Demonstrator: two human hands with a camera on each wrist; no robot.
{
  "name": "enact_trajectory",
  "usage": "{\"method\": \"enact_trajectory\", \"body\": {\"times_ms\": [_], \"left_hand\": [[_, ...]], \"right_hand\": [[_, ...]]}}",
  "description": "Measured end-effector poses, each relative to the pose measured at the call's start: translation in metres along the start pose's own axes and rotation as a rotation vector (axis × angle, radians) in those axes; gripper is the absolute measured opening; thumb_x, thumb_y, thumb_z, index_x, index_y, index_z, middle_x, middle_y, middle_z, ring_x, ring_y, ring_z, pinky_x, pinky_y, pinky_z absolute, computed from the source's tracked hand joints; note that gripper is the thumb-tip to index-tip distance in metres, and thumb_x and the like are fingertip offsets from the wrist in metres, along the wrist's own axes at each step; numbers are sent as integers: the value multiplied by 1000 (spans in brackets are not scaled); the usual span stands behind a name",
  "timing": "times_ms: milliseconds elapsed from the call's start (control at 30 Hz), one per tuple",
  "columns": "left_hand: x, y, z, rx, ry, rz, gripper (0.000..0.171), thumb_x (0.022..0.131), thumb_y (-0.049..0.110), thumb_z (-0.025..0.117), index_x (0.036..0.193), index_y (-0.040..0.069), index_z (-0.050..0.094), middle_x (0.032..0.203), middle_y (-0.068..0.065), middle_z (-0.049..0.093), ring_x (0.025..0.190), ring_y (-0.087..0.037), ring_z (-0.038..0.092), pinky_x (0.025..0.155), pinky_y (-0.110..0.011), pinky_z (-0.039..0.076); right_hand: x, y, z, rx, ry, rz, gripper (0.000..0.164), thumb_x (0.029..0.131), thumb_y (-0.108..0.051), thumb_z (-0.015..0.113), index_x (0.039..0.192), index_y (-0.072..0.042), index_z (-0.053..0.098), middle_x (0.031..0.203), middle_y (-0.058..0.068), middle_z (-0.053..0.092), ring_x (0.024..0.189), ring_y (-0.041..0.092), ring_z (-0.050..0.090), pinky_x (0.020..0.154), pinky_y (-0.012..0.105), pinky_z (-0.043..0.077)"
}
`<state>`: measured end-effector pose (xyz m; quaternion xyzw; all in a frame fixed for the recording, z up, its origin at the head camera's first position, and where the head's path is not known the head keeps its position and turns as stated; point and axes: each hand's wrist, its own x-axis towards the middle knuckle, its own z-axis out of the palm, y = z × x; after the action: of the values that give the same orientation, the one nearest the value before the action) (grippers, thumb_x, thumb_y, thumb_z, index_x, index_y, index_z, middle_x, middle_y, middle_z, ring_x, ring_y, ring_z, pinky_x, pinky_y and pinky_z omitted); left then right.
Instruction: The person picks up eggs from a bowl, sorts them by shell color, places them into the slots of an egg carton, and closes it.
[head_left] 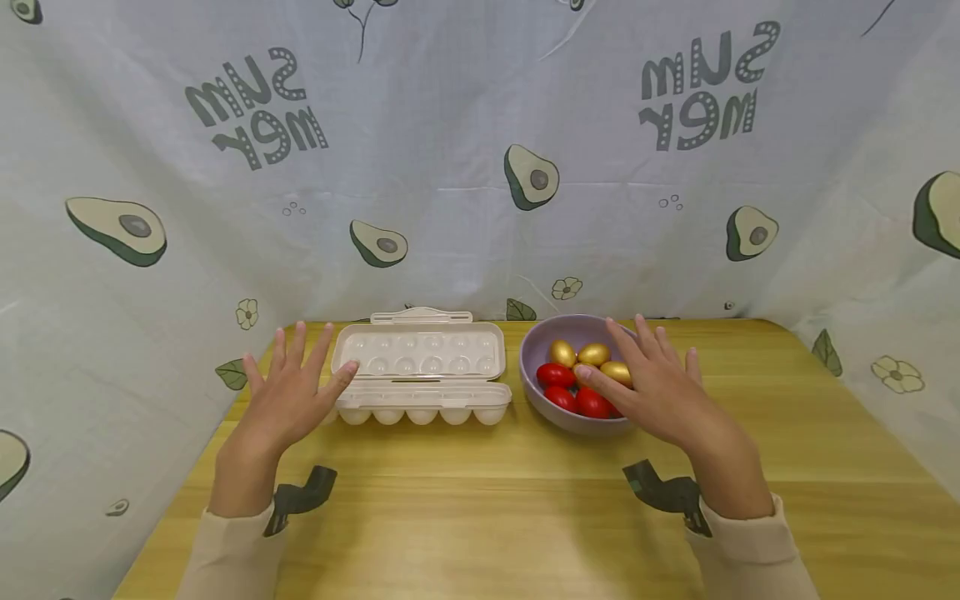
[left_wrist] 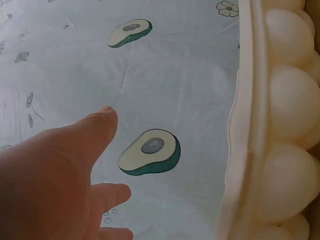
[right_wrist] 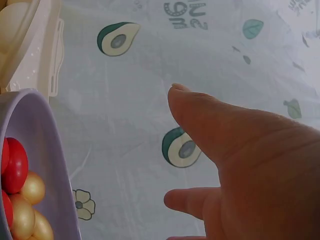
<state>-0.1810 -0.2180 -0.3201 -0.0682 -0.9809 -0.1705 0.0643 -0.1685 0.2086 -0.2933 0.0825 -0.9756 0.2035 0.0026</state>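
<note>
Avocado-print cloth (head_left: 456, 167) is hung behind the wooden table (head_left: 480, 517), egg carton (head_left: 431, 393) laid long-ways 9-to-3 at 2 o'clock from the nearer left hand (head_left: 285, 408), purple bowl (head_left: 581, 425) of eggs (head_left: 557, 375) at 10 from the right hand (head_left: 663, 400), both splayed, nothing gripped.

Long sleeves in pale beige are worn, the left sleeve (head_left: 232, 557) and the right sleeve (head_left: 754, 560) being made alike of plain, unpatterned cloth and each ended at the wrist by a simple cuff. On the inner side of each wrist a dark, nearly black camera mount is worn, the left mount (head_left: 303, 497) and the right mount (head_left: 666, 493) both being shaped as a bent arm with a blocky outer end. The left hand (head_left: 285, 408) and the right hand (head_left: 666, 402) are bare, with short thumbnails partly shown.
</note>
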Motion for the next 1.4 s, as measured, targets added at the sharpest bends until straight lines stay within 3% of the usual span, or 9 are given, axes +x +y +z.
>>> {"method": "enact_trajectory", "body": {"times_ms": [333, 567, 667, 933, 1167, 1400], "left_hand": [[15, -33, 21, -93, -58, -39, 81, 98, 62, 29, 155, 8, 12, 155, -32, 5, 141, -53, 1, 101, -77, -4], [23, -52, 36, -276, -101, -10, 78, 101, 53, 33, 152, -4, 15, 154, -33, 14, 141, -51, 11, 109, -67, 13], [24, -58, 41, -301, -96, -9, 75, 102, 50, 33, 150, -6, 20, 152, -32, 19, 140, -50, 16, 110, -66, 16], [23, -67, 50, -352, -31, -22, 65, 103, 45, 34, 145, -6, 34, 148, -29, 34, 136, -48, 29, 109, -62, 24], [22, -77, 68, -440, 175, -53, 49, 103, 36, 40, 135, 1, 53, 133, -23, 54, 122, -39, 51, 100, -53, 43], [15, -72, 74, -456, 208, -176, 52, 103, 43, 35, 130, 4, 57, 128, -22, 58, 116, -38, 53, 98, -53, 42]], "right_hand": [[5, 5, 4, 39, 5, -39, 88, 90, -67, 45, 155, -14, 17, 157, 28, 5, 139, 56, 2, 101, 77, -6], [7, 7, 8, 47, 12, -59, 86, 91, -64, 46, 154, -10, 21, 156, 30, 8, 138, 57, 5, 100, 78, -2], [7, 8, 9, 51, 10, -64, 86, 91, -64, 47, 154, -9, 22, 156, 30, 10, 139, 57, 7, 100, 78, 0], [11, 9, 11, 58, 28, -92, 84, 92, -59, 50, 152, -5, 25, 154, 30, 17, 138, 52, 15, 99, 78, 10], [14, 11, 14, 86, 30, -127, 79, 94, -52, 52, 150, 0, 29, 152, 29, 23, 135, 51, 22, 101, 75, 20], [15, 15, 18, 128, -10, -123, 77, 95, -50, 52, 148, 1, 31, 150, 28, 29, 136, 51, 22, 97, 71, 33]]}}
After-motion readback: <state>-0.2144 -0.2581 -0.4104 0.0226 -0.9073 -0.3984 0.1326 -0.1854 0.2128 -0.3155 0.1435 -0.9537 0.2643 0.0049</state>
